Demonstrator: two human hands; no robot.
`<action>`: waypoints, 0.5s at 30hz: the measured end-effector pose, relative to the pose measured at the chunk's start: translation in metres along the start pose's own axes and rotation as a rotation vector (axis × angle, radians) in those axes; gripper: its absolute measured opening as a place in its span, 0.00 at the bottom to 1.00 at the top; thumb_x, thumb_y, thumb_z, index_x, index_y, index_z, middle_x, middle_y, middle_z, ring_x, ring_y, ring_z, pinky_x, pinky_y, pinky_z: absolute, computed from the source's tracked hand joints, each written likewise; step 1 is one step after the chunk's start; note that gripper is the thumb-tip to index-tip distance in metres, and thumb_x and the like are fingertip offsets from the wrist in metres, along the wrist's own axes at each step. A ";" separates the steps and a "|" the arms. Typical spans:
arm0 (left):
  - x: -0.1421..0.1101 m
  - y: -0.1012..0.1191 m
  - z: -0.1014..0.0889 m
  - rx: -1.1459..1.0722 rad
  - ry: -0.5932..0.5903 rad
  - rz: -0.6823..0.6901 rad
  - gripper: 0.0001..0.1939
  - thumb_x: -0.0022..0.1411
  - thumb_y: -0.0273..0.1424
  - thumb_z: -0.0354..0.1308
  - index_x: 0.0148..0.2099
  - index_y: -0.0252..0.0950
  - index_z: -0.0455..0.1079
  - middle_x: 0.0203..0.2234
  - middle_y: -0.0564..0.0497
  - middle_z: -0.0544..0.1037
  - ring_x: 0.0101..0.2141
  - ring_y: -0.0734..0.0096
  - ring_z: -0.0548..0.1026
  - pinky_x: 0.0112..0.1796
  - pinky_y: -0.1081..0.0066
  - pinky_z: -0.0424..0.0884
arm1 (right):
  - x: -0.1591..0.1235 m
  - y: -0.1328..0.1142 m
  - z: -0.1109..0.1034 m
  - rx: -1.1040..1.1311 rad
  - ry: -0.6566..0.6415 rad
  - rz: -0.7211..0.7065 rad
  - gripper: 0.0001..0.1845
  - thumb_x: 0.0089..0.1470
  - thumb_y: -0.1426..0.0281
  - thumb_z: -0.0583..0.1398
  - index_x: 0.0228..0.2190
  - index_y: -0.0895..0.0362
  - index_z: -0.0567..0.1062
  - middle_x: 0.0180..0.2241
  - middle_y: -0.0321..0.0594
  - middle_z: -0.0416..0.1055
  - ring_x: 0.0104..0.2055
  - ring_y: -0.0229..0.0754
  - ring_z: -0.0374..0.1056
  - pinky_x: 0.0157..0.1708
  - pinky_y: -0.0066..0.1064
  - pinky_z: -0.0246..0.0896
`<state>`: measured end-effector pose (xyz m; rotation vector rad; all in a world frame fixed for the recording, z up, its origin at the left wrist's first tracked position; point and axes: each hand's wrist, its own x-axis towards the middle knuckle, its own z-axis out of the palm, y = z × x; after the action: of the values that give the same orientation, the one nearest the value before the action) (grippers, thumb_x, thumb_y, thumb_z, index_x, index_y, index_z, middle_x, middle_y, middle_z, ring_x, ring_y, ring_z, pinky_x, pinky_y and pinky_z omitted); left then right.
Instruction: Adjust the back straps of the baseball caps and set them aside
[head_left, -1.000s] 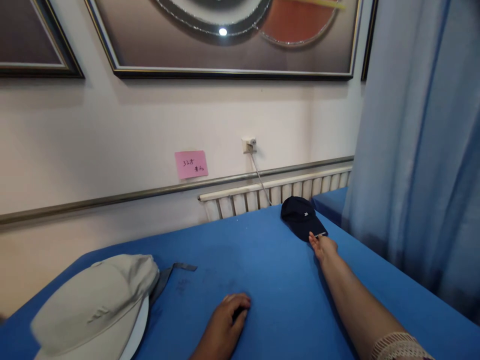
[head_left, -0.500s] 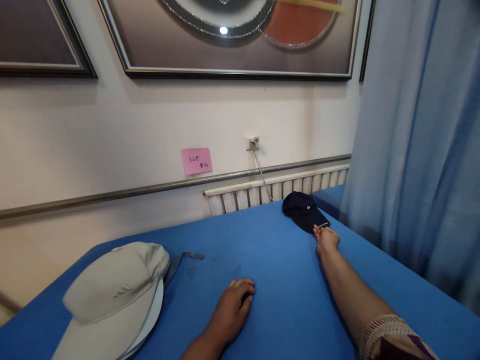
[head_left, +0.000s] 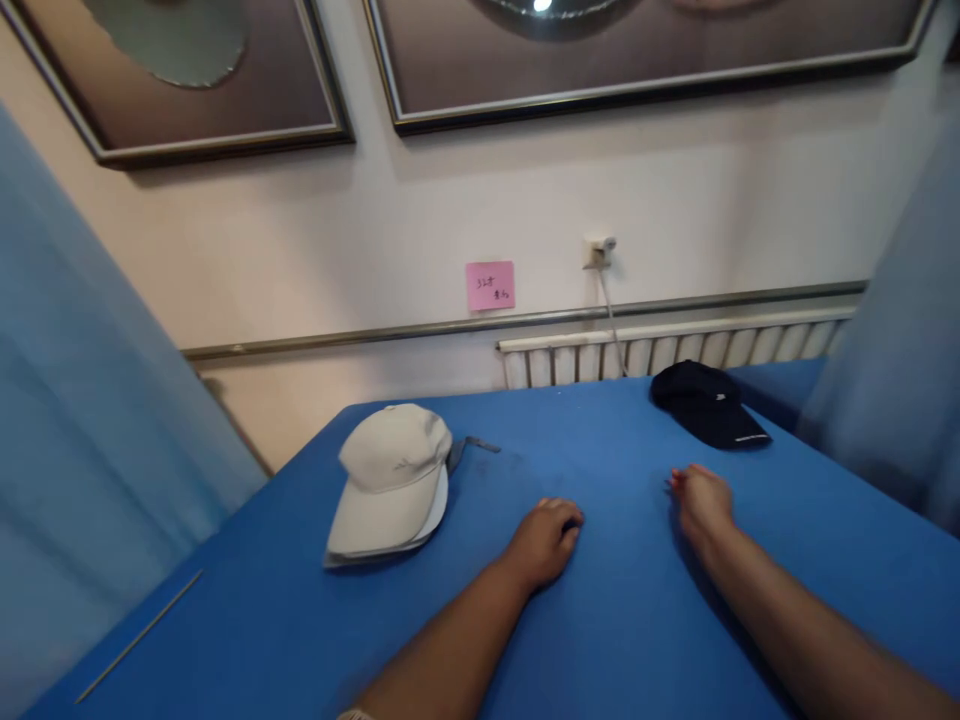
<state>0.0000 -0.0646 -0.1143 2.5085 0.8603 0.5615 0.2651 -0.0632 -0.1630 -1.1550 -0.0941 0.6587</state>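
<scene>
A beige baseball cap lies on the blue-covered bed, its brim towards me. A second, paler brim shows under it, and a grey strap sticks out behind. My left hand rests on the blue cover to the right of this cap, fingers loosely bent, thumb apart, holding nothing. Further right, my right hand is low over the cover, its fingers loosely curled, with nothing visible in them. A navy baseball cap lies just beyond my right hand, not touching it.
A thin rod lies along the bed's left edge. Blue curtains hang at the left and right. Behind the bed are a radiator, a metal rail, a plugged-in cable and a pink note.
My right hand has let go of the navy cap's brim and drawn back towards me. The view has swung left, bringing in the left curtain and rod. My left hand still rests on the cover.
</scene>
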 end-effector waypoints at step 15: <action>-0.083 -0.061 -0.145 0.509 1.216 -0.539 0.29 0.57 0.32 0.57 0.60 0.30 0.58 0.59 0.36 0.63 0.61 0.53 0.58 0.60 0.55 0.53 | -0.109 0.056 0.034 -0.626 -1.133 -0.079 0.09 0.48 0.73 0.56 0.34 0.55 0.71 0.25 0.34 0.71 0.27 0.37 0.67 0.30 0.28 0.60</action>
<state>-0.1615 -0.0371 -0.0448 1.9282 2.2122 1.8839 0.1388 -0.0791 -0.1691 -1.2150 -1.3757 1.1931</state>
